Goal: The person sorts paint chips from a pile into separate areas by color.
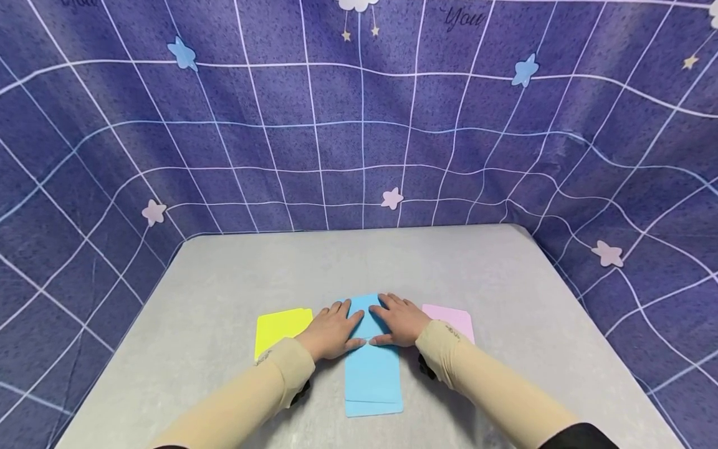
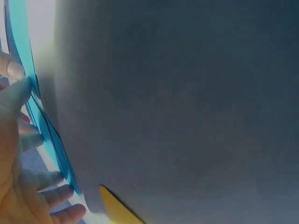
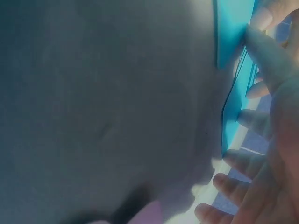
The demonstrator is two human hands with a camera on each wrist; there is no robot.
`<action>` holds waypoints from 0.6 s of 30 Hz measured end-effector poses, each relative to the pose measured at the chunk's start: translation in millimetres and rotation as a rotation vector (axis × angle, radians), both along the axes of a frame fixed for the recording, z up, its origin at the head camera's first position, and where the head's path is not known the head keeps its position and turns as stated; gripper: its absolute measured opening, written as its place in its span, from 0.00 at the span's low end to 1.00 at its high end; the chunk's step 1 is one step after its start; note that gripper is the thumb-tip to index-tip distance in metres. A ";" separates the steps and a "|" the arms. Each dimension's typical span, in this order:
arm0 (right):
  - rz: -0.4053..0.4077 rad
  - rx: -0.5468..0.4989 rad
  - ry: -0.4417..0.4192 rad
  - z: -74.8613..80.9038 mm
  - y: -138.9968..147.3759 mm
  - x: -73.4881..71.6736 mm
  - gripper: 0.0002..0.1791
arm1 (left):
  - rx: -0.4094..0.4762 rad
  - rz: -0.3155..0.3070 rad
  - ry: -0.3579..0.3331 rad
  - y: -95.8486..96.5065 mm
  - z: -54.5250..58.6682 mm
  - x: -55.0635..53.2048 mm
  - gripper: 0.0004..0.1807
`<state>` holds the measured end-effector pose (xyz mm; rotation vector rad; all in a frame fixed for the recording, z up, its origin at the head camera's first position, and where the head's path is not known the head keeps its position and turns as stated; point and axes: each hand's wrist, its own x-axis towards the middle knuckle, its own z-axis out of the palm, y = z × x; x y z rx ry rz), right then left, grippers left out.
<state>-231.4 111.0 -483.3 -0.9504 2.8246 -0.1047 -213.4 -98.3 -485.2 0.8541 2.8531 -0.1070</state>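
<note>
Beige sleeves (image 1: pixel 499 380) lead to both hands (image 1: pixel 331 330) (image 1: pixel 405 322) (touching blue cards (image 1: pixel 373 374)).

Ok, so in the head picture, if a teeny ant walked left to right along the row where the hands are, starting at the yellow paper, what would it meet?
Yellow paper → left hand → blue paper → right hand → pink paper.
</note>
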 end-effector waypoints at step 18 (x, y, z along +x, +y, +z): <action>-0.002 0.002 -0.019 -9.7 -5.4 -14.9 0.42 | 0.060 0.034 -0.056 -2.4 -3.8 -17.4 0.48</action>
